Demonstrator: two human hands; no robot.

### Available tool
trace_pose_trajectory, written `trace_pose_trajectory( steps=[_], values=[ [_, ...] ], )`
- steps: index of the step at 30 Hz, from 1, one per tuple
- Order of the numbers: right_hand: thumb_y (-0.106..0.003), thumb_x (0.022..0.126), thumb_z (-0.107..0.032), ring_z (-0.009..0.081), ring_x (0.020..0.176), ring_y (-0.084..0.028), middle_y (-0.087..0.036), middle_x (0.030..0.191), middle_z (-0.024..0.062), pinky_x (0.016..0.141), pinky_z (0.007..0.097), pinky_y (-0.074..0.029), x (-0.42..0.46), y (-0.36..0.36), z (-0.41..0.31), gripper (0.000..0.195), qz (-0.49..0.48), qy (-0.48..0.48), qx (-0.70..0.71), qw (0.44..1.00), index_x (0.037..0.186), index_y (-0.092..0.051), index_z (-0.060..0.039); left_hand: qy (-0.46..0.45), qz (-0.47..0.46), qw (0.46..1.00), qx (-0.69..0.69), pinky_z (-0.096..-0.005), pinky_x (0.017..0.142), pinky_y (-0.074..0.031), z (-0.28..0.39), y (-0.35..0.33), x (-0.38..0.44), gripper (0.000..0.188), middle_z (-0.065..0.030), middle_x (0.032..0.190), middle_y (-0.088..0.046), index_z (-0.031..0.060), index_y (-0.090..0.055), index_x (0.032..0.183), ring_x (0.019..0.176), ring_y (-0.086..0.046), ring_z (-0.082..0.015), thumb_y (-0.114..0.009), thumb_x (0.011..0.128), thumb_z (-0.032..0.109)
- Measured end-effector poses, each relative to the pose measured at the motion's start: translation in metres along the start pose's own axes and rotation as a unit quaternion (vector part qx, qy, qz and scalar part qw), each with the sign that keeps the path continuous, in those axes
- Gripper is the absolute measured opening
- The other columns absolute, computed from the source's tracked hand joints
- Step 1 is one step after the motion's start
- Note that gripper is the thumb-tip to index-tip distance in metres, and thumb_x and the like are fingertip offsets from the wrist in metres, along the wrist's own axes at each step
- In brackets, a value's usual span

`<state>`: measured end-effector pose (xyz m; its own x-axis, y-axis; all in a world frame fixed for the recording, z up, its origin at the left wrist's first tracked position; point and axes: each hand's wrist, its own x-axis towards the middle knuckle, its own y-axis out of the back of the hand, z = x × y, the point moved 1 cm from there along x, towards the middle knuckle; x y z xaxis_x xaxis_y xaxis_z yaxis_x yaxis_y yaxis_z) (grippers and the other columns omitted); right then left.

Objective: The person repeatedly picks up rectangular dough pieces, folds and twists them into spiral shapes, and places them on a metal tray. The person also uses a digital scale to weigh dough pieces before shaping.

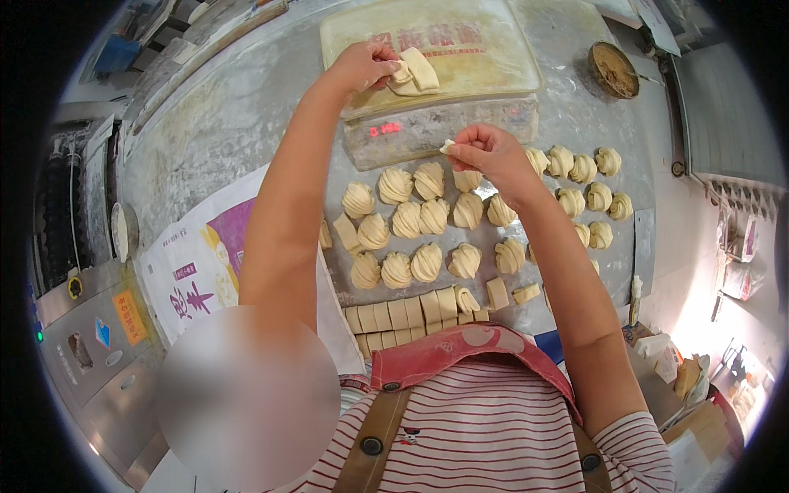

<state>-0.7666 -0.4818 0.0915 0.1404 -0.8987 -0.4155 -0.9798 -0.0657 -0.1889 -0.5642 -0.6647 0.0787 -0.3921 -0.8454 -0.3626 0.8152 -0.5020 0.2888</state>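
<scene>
At the top centre, my left hand [368, 66] pinches the edge of a folded dough piece [420, 71] lying on the clear plastic tray of a digital scale [437, 126]. The scale's red display is lit. My right hand [487, 154] is in front of the scale, a small bit of dough [448, 146] between thumb and fingertips. Below it, rows of twisted dough rolls [427, 262] sit on the metal work table. Cut dough slices [382, 315] lie side by side near the apron, with a few loose pieces to their right.
A bowl of brown filling [613, 69] with a spoon or similar handle stands at the upper right. A broad knife [643, 246] lies by the table's right edge. A printed flour sack [203, 259] is spread at the left. A long wooden rolling pin [209, 58] lies at the upper left.
</scene>
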Motion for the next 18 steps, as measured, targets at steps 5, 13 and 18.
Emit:
trace_pose_trajectory(
  steps=[5,13,18],
  values=[
    [-0.067,0.084,-0.01,0.0088,0.07,-0.059,-0.064,0.078,0.0028,0.066,0.0222,-0.047,-0.002,0.006,0.008,0.01,0.014,-0.009,0.004,1.0,0.087,-0.061,-0.0031,-0.017,0.039,0.994,0.1,-0.0249,0.054,-0.044,-0.006,-0.008,0.006,0.007,-0.0027,0.076,-0.06,0.0038,-0.062,0.092,0.063,-0.053,-0.0083,-0.063,0.085,0.006],
    [-0.066,0.085,-0.016,0.0097,0.073,-0.058,-0.063,0.081,0.0036,0.068,0.0227,-0.047,-0.043,0.056,0.008,0.018,0.07,0.019,-0.06,0.996,0.093,-0.064,-0.0004,0.013,0.043,0.999,-0.017,-0.0256,0.057,-0.045,-0.004,0.001,-0.012,0.014,0.0002,0.083,-0.061,0.0045,-0.062,0.098,0.065,-0.052,-0.0094,-0.06,0.089,0.014],
    [-0.063,0.087,-0.015,0.0096,0.074,-0.057,-0.063,0.082,0.0018,0.069,0.0233,-0.047,-0.122,0.131,0.027,0.019,0.221,-0.047,-0.124,0.966,0.097,-0.065,0.0012,-0.011,0.111,0.994,0.01,-0.025,0.061,-0.045,-0.003,0.014,-0.01,0.021,0.0005,0.085,-0.061,0.0054,-0.063,0.104,0.068,-0.053,-0.0088,-0.062,0.089,0.021]
  ],
)
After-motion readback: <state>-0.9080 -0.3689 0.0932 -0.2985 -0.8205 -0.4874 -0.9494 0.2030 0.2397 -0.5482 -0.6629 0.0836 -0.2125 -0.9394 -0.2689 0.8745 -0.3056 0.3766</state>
